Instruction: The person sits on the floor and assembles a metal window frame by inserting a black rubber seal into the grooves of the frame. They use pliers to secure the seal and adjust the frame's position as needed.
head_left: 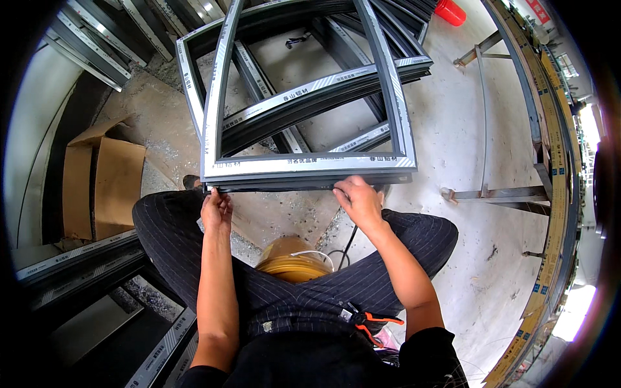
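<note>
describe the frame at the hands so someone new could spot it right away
Find the pile of dark metal frames beyond the striped trousers. The top frame has the left hand and right hand at its near side. Unlike the slanted bars beneath it, its silvery near bar runs level across the picture.
</note>
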`<state>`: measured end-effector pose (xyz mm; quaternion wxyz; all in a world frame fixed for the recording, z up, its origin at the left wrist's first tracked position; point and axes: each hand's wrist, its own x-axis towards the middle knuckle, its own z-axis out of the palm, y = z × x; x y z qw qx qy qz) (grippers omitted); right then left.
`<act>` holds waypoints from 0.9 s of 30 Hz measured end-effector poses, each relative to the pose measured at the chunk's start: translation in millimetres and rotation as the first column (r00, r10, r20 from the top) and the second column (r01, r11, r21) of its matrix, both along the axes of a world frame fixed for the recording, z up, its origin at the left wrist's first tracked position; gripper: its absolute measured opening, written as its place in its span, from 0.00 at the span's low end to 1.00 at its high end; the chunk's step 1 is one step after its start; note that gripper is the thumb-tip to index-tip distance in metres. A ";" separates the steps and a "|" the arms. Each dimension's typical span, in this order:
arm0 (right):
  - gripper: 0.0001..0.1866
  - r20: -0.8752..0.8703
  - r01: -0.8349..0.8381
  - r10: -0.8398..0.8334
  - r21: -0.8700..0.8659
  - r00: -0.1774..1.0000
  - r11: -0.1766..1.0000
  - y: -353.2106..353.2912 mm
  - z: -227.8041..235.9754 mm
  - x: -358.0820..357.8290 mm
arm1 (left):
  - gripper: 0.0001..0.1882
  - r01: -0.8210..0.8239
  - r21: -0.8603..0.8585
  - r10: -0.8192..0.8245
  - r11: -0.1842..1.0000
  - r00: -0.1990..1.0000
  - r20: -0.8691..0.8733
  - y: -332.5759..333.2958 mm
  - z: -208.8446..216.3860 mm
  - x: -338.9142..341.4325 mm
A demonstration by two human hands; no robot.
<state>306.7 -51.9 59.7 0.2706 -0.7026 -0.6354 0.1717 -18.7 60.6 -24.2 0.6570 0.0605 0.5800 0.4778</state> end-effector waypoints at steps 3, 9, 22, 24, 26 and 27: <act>0.06 0.138 -0.043 0.032 0.078 0.990 0.996 3.8 -1.5 -0.9 | 0.09 0.033 0.046 -0.034 0.998 0.999 0.012 -3.5 -5.1 -4.1; 0.03 0.249 -0.025 0.010 0.057 0.969 0.998 5.3 -12.1 -4.1 | 0.11 0.026 0.083 -0.027 0.996 1.000 0.011 -5.5 -2.6 -1.3; 0.05 -0.256 -0.018 -0.032 -0.189 0.966 0.982 -26.8 29.9 -21.8 | 0.09 0.744 0.261 -0.168 0.616 0.447 -0.878 -73.8 87.3 72.7; 0.06 -0.491 -0.119 0.004 -0.203 0.871 0.972 -37.9 25.1 -24.2 | 0.10 0.944 0.250 0.003 0.217 0.256 -0.967 -86.0 119.6 94.8; 0.09 -0.494 -0.169 0.046 -0.206 0.869 0.964 -39.9 32.3 -29.6 | 0.11 0.974 0.201 -0.029 0.105 0.205 -0.978 -93.6 131.2 106.5; 0.09 -0.495 -0.181 0.055 -0.209 0.867 0.961 -39.3 35.6 -32.7 | 0.10 0.981 0.181 -0.056 0.071 0.186 -0.981 -96.1 127.9 107.2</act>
